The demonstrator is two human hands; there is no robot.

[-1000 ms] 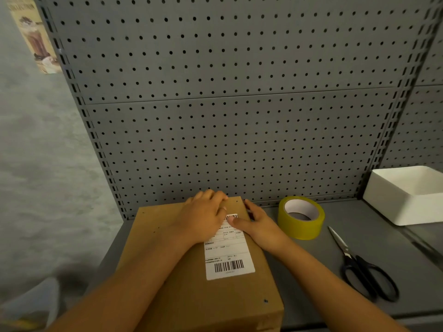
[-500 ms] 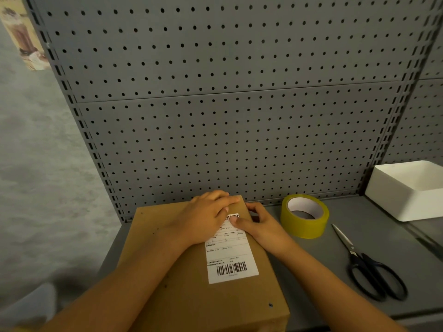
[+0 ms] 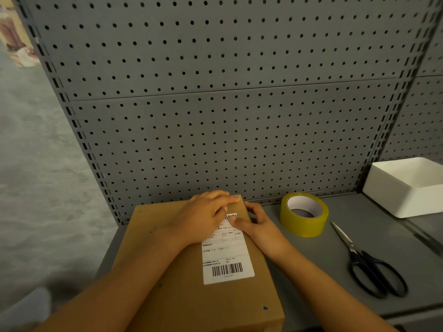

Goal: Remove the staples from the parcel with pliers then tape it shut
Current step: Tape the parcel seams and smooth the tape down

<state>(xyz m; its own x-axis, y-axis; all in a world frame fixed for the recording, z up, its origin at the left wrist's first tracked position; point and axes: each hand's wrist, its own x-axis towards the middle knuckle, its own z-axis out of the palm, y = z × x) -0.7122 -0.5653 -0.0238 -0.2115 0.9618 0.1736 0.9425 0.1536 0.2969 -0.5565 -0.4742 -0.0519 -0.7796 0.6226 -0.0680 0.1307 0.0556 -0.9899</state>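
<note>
Brown cardboard parcel (image 3: 182, 283) lies flat at the front-left part of the grey counter (image 3: 311, 271), long axis running front to back, far end close to the pegboard back wall (image 3: 215, 116). Small dark holes dot its top near the left edge and at the front-right corner.

White shipping label (image 3: 227, 257) stuck on the parcel's top, right of centre. Barcode at its near end, a second small barcode at the far end, rows of printed text and boxes between. Text too small and blurred to read; no brand legible.

Left hand (image 3: 203, 219) rests palm-down on the far end of the parcel, fingers straight and together, pointing right, tips near the far-right corner and covering the label's upper left part. Right hand (image 3: 259, 224) sits at the parcel's far right edge: thumb laid on the label's top, fingers curled over the edge and down the right side, gripping the box.

Yellow tape roll (image 3: 304, 214) lies flat on the counter just right of the parcel, near the back wall, white core inside. Black-handled scissors (image 3: 364, 262) lie closed to the right of the roll, blades pointing toward the back, handles toward the front edge. White open-top bin (image 3: 405, 188) at the back-right corner. Picture or poster (image 3: 14, 39) at far upper left, blurred, writing unreadable.
</note>
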